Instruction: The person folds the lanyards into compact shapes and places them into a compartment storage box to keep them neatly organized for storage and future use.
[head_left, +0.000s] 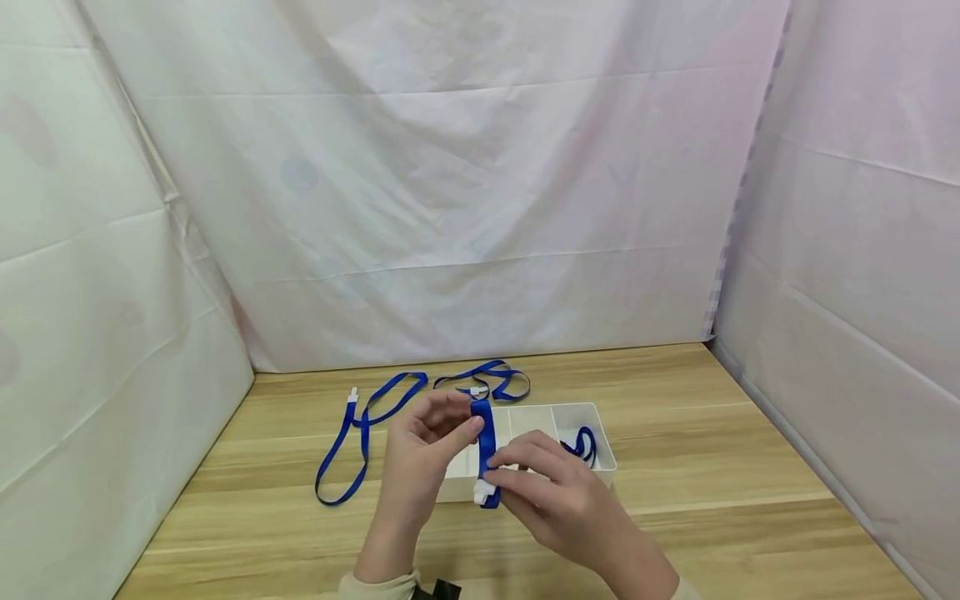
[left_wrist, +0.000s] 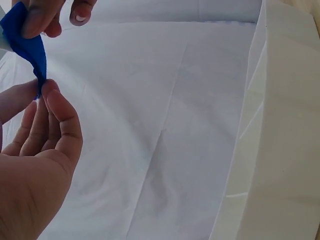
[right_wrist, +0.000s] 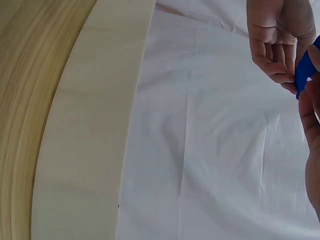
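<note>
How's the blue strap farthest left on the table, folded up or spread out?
Spread out: in the head view, the strap lies on the table in long, open curves.

Both hands pinching a blue strap, white cloth behind, pale box at right

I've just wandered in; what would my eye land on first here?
Probably the bright blue strap with its white clip, held up between the left hand and right hand. Next, perhaps, the two long straps lying on the wooden table, one left of the white box, one behind it.
</note>
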